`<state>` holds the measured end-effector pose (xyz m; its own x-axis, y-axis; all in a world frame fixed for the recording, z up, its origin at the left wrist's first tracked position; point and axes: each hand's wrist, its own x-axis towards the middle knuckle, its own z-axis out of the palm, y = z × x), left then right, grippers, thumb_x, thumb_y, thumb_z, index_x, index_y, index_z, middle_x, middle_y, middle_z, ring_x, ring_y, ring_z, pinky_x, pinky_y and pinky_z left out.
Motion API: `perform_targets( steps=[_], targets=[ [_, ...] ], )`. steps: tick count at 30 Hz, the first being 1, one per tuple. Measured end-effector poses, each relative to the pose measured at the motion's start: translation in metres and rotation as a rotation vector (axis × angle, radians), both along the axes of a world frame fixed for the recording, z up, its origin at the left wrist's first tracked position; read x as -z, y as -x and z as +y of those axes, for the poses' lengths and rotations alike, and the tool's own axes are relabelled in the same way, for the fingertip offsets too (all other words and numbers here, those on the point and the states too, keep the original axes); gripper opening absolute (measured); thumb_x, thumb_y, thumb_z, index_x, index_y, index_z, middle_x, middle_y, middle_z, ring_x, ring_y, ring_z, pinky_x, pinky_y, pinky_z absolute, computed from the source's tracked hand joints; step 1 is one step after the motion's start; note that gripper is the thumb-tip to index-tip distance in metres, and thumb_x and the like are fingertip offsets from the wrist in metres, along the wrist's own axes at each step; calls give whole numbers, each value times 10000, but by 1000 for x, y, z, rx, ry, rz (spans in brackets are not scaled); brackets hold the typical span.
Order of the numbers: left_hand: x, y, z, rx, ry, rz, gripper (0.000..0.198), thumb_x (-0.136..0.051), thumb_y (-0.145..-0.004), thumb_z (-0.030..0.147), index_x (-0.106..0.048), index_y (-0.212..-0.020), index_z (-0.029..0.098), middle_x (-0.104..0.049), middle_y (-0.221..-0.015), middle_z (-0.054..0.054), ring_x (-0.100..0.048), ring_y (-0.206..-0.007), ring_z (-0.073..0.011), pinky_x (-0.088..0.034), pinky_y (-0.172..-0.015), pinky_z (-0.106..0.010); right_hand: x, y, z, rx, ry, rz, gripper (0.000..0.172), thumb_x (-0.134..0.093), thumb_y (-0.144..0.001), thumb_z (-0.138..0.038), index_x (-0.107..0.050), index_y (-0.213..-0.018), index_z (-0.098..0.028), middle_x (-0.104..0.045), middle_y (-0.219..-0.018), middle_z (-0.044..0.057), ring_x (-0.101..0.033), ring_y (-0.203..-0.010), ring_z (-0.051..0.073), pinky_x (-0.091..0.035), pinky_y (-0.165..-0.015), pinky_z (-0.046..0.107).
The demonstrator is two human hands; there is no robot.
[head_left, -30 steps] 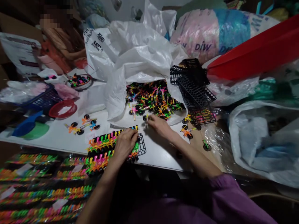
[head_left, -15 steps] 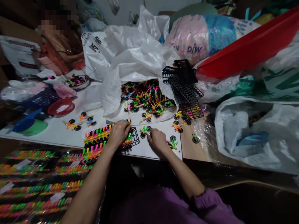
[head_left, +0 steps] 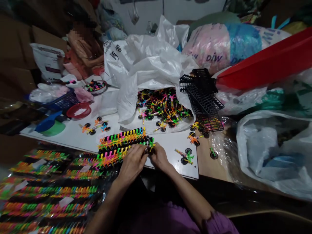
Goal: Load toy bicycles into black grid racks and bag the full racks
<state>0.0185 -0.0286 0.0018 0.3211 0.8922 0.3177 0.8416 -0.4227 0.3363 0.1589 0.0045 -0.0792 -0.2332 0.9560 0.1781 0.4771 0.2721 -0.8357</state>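
Note:
A small green toy bicycle [head_left: 152,143] with black wheels is pinched in the fingers of my right hand [head_left: 159,158], at the right end of the filled black plastic rack. My left hand [head_left: 134,162] lies over the near right part of this rack, its fingers curled together close to my right fingertips. What the left fingers grip is hidden. Rows of bright toy bicycles [head_left: 114,143] fill the rack along the table's front edge. Another green toy bicycle [head_left: 188,157] with a printed tube lies to the right of my hands.
Behind my hands a white sack [head_left: 128,100] spills toy bicycles [head_left: 168,105]. Black racks [head_left: 202,94] are stacked at its right. Packed bicycles [head_left: 53,190] lie lower left. A red basket [head_left: 79,110] and another person [head_left: 85,48] are at left; an open plastic bag [head_left: 248,133] is at right.
My right hand has brought the green bicycle left to the rack's end. My left hand has shifted nearer the front edge and meets it. The whole view has swung slightly left.

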Motion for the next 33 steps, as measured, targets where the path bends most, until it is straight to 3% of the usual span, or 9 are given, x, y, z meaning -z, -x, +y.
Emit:
perform_targets(
  steps=[4, 8, 15, 18, 22, 25, 28, 30, 33],
  targets=[
    [2, -1, 4, 9, -30, 3, 261, -513, -850, 286, -522, -1081, 165, -598, -918, -62, -545, -882, -206, -457, -796, -352, -6, -2, 0, -109, -87, -214, 194, -406, -733, -52, -516, -841, -171, -499, -826, 33, -476, -746, 148, -387, -657, 237],
    [9, -4, 6, -6, -112, -35, 208, -460, -882, 280, -570, -1014, 163, -620, -856, -63, -559, -824, -194, -464, -763, -342, -13, 5, -2, -156, -42, -389, 176, -410, -807, -111, -519, -936, -164, -509, -885, 56, -478, -799, 164, -397, -682, 254],
    [16, -2, -3, 22, -126, -11, 188, -425, -896, 226, -606, -939, 195, -637, -821, -47, -571, -800, -179, -458, -759, -329, -31, -21, 21, -392, 60, -264, 127, -480, -855, -198, -586, -921, -173, -562, -839, 15, -525, -765, 128, -398, -687, 221],
    [4, 0, -1, 36, -160, -27, 160, -461, -885, 245, -588, -967, 192, -632, -838, -45, -569, -824, -178, -449, -782, -322, -45, -26, 57, -278, -49, -415, 197, -456, -858, -141, -589, -999, -178, -556, -962, 53, -524, -853, 148, -393, -739, 247],
    [-18, -2, 31, -77, -211, 2, 232, -511, -859, 307, -569, -1034, 165, -616, -938, -75, -551, -912, -213, -426, -834, -359, -52, -21, 92, -122, -191, -795, 193, -433, -858, -111, -603, -948, -127, -527, -1040, 137, -468, -978, 227, -377, -801, 334],
    [-17, -2, 59, -81, -82, 137, 206, -468, -875, 306, -606, -911, 157, -599, -845, -67, -558, -803, -206, -437, -745, -340, -45, -31, 78, -227, -323, -845, 177, -437, -881, -165, -609, -905, -133, -540, -1002, 123, -459, -961, 227, -366, -818, 342],
    [-4, 1, 69, -55, 19, 175, 238, -406, -897, 261, -609, -826, 157, -569, -784, -56, -549, -753, -192, -429, -711, -318, -39, -55, 45, -321, -326, -790, 183, -422, -902, -178, -602, -918, -155, -561, -951, 87, -482, -909, 187, -370, -792, 299],
    [5, 2, 68, -65, 20, 146, 243, -393, -900, 255, -608, -839, 160, -562, -787, -56, -546, -770, -193, -423, -726, -318, -39, -68, 27, -263, -237, -770, 216, -381, -920, -171, -593, -960, -167, -573, -945, 81, -504, -885, 168, -376, -770, 276],
    [9, 3, 65, -61, 25, 123, 242, -394, -897, 262, -610, -847, 164, -560, -786, -55, -548, -770, -191, -424, -735, -317, -40, -69, 19, -28, -51, -781, 216, -408, -914, -258, -582, -988, -154, -588, -933, 100, -538, -856, 184, -399, -727, 281]
  ],
)
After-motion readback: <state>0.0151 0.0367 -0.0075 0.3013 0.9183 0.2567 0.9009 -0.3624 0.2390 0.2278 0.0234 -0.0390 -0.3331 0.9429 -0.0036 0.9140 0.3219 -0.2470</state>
